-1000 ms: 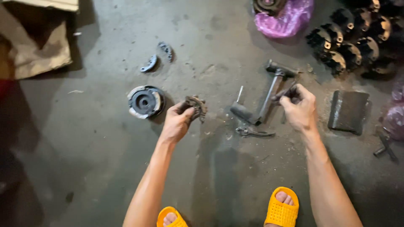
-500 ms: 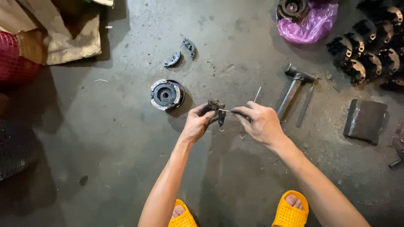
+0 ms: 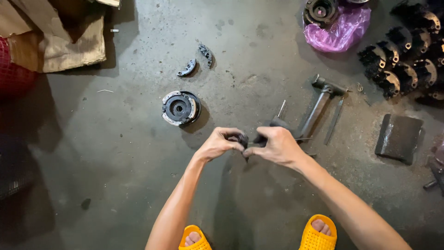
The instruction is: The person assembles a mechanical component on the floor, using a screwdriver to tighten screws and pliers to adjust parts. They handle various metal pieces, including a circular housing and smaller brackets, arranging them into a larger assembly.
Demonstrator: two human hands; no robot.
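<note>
Grey concrete floor (image 3: 115, 176), stained and dusty, fills the view from the head camera. Over it, the left hand (image 3: 218, 144) and the right hand (image 3: 276, 146) meet in the middle of the picture. Both hands pinch 1 small dark metal part (image 3: 243, 139) between their fingertips, so the part is held in the air above the floor, just between the 2 hands. The fingers are curled closed around it and most of the part is hidden, so I cannot tell its exact shape.

To the left of the hands, a round grey and black clutch assembly (image 3: 180, 108) lies flat on the floor, near but apart from them. Further up, 2 small curved dark clutch shoes (image 3: 196, 61) lie side by side. Just behind the right hand lies a long grey metal tool with a cross handle (image 3: 319, 104), and beside it a thin flat metal bar (image 3: 334, 121). On the right, a dark rectangular flat pad (image 3: 398, 138) lies on the floor. In the upper right corner there is a pile of black round clutch parts (image 3: 407, 51), and next to it a pink plastic bag (image 3: 340, 30) with another round part on it. Brown cardboard sheets (image 3: 60, 37) lie in the upper left corner. At the bottom edge, 2 yellow rubber sandals (image 3: 318, 234) are on the feet.
</note>
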